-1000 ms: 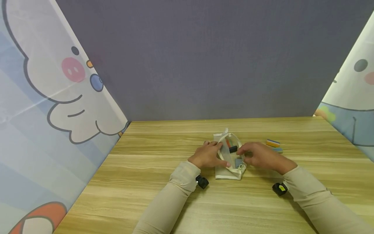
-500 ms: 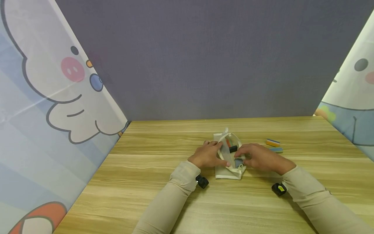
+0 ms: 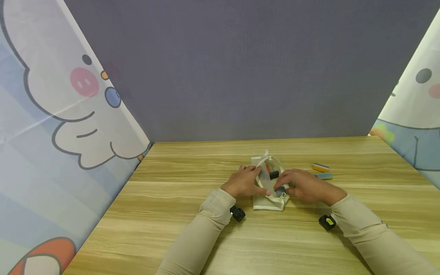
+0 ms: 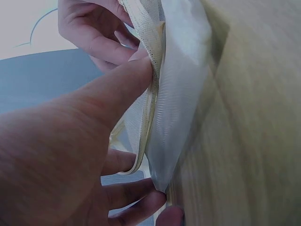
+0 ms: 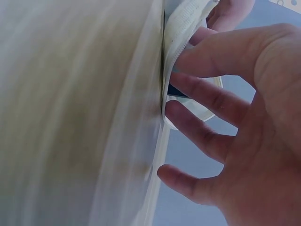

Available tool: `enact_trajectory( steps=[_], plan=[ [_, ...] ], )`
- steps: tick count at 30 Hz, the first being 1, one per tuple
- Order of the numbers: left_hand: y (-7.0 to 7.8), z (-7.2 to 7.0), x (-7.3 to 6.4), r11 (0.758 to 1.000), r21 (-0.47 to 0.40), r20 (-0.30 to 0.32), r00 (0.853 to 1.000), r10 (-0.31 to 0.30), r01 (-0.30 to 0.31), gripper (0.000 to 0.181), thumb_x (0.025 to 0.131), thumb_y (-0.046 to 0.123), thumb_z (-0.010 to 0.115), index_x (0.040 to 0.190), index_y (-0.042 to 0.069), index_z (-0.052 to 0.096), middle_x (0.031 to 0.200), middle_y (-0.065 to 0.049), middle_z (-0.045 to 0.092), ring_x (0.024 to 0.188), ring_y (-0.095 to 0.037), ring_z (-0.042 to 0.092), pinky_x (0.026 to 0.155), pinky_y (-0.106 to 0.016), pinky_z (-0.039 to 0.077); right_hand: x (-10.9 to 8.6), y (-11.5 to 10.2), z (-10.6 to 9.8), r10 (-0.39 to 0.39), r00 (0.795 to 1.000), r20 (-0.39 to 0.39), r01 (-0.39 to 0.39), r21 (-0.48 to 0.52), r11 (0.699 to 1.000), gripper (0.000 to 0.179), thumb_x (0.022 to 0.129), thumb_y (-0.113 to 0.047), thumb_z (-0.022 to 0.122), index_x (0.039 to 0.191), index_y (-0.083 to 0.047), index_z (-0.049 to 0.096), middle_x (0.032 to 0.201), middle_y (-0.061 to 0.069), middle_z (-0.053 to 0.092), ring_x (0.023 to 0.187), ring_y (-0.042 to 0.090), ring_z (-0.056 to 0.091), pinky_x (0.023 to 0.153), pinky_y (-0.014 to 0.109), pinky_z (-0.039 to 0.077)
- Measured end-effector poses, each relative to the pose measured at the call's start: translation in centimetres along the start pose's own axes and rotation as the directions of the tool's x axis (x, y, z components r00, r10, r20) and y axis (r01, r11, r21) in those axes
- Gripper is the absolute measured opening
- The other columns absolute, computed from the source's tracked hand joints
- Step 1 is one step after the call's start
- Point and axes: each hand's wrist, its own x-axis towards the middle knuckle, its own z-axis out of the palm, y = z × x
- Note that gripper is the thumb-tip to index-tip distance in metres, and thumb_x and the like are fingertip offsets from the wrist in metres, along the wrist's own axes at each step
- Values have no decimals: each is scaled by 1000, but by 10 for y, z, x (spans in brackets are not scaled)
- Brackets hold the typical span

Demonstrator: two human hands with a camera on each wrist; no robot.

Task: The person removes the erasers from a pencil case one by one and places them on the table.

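A pale mesh zip pouch [image 3: 268, 206] lies on the table with its mouth spread wide. My left hand [image 3: 243, 182] holds the rim on the left side; in the left wrist view its thumb presses the zipper edge [image 4: 149, 94], with the fingers farther along the same edge. From the right, my right hand [image 3: 302, 185] reaches into the mouth. Its index finger and thumb pinch a small dark grey flat piece [image 3: 280, 191], while the other fingers are spread in the right wrist view. Also inside are a black block [image 3: 274, 175] and a thin red-orange piece [image 3: 268, 167].
Right of the pouch, beyond the right hand, lie an orange, white and blue striped block [image 3: 321, 167] and a blue-green block [image 3: 324, 176]. A grey panel [image 3: 254, 76] stands at the back edge of the wooden table [image 3: 178, 214].
My right hand has moved slightly left and down inside the pouch, and its fingertips have come to the grey piece, which now sits slightly tilted. My left hand stays on the rim.
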Motion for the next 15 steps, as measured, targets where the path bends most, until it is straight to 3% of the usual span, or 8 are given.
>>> enact_trajectory(
  steps=[6,15],
  plan=[
    [-1,0,-1,1000,1,-3,1000,5,-5,95,85,72,63,160,24,31,158,-2,36,133,-25,40,97,-46,46,1,-2,2,-16,1000,-10,16,-62,998,39,86,5,71,113,-23,77,114,-7,64,105,24,60,84,49,51],
    [-1,-1,-2,1000,4,-8,1000,20,-20,94,86,71,62,160,24,31,159,-3,36,132,-26,40,95,-45,47,1,-7,0,54,999,-3,-54,-75,996,34,87,0,71,108,-26,74,112,-8,62,103,22,60,80,44,50]
  ],
)
